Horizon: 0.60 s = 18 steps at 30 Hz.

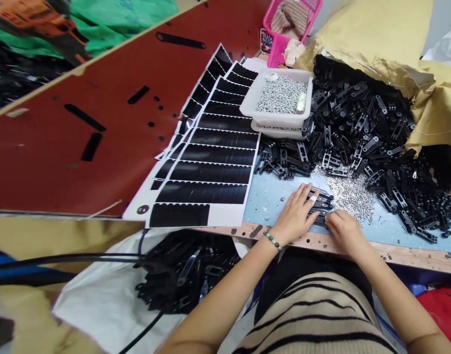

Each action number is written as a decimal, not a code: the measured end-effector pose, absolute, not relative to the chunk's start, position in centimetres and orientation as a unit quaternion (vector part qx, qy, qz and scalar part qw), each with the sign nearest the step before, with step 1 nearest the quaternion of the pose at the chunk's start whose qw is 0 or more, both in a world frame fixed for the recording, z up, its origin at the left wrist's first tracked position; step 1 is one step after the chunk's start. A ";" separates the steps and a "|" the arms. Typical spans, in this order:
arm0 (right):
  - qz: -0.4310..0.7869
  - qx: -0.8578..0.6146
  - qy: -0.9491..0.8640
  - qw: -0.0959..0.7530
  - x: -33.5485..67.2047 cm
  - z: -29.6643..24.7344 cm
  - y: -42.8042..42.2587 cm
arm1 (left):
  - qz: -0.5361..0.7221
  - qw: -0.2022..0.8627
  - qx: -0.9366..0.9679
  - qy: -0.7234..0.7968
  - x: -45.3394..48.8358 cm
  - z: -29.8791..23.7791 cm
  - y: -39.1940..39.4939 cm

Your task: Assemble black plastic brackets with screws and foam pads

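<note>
My left hand, with a bracelet at the wrist and a white band on one finger, lies palm down with its fingers spread. Its fingertips rest on a short row of black plastic link pieces laid side by side on the light blue work surface. My right hand is at the near right end of that row, its thumb and fingers pinched together. Whatever they pinch is too small to make out. Just beyond the right hand, small silvery screws or pins lie in a loose spread.
A large heap of black plastic pieces spills from a yellow sack. White tubs of metal pins stand at the back. To the left lie sheets of black stickers and a red board. An open white bag sits below.
</note>
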State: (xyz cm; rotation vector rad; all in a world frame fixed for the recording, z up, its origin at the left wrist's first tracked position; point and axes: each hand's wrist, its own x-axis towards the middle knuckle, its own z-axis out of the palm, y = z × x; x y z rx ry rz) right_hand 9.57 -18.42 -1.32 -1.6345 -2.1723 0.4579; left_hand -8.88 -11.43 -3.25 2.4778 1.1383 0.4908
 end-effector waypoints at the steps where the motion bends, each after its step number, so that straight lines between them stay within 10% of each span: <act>1: 0.151 -0.580 -0.778 0.190 9.6 -1.5 -18.5 | 0.180 0.186 0.878 0.404 -8.9 -3.2 -11.5; 18: 0.281 -0.624 -0.673 0.281 9.2 -2.1 -18.4 | 0.215 0.206 0.871 0.391 -8.7 -4.0 -11.6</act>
